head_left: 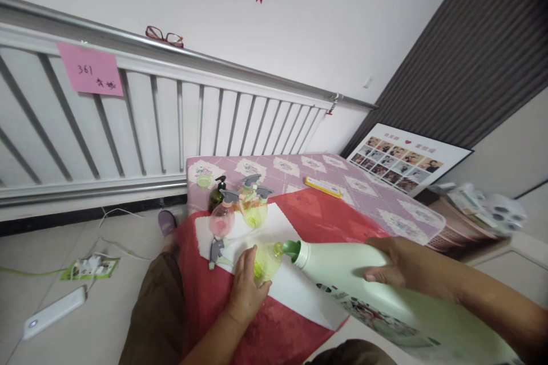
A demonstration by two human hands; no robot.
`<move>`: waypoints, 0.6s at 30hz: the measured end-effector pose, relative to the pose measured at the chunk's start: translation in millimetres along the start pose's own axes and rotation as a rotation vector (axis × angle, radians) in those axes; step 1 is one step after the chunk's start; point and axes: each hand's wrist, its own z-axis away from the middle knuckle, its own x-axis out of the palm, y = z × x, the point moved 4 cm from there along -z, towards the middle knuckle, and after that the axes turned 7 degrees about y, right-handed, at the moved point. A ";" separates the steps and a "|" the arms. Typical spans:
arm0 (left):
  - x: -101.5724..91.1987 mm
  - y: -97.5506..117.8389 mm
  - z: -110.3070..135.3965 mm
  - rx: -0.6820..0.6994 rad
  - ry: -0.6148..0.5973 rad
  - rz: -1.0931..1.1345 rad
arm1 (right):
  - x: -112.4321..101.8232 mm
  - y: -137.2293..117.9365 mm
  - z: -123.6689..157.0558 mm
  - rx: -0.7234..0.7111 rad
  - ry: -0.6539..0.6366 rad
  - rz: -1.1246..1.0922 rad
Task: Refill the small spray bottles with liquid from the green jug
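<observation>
My left hand point(248, 288) is closed around a small round yellow see-through bottle point(266, 265) whose spray head is off. My right hand point(387, 265) grips a large pale green detergent jug point(342, 265), tipped nearly level. Its green spout point(291, 249) meets the neck of the yellow bottle; whether liquid is flowing I cannot tell. Beside my left hand a loose grey spray head point(217, 252) lies on white paper point(295, 291). Behind it stand a pink spray bottle point(221, 221), a yellow spray bottle point(256, 215) and a dark pump bottle point(216, 199).
Red cloth point(317, 214) partly covers the patterned table point(291, 168). On the table are a yellow box point(323, 187) and a small green lid point(204, 181). A white radiator point(192, 114) runs behind. Cables and a power strip point(89, 268) lie on the floor at left.
</observation>
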 end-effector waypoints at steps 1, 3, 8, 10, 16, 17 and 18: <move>0.0 0.0 0.2 0.001 0.000 -0.002 | -0.4 -0.1 -0.2 -0.001 -0.004 0.003; 0.1 0.0 0.5 0.004 -0.004 -0.004 | -1.8 -0.7 -0.4 -0.005 -0.009 0.009; -0.4 0.7 0.3 0.005 -0.006 -0.004 | -6.6 -5.3 0.4 0.010 -0.070 0.015; -0.8 1.4 0.2 0.002 -0.005 -0.009 | -8.3 -7.5 0.9 0.013 -0.101 0.028; -0.5 1.8 0.3 0.009 -0.012 -0.012 | -9.9 -8.8 -0.5 0.016 -0.117 0.060; -0.5 1.7 0.3 0.009 -0.012 -0.012 | -9.9 -8.8 -0.9 0.018 -0.122 0.062; -0.6 1.6 0.3 0.009 -0.011 -0.012 | -10.3 -9.1 -1.2 0.022 -0.123 0.064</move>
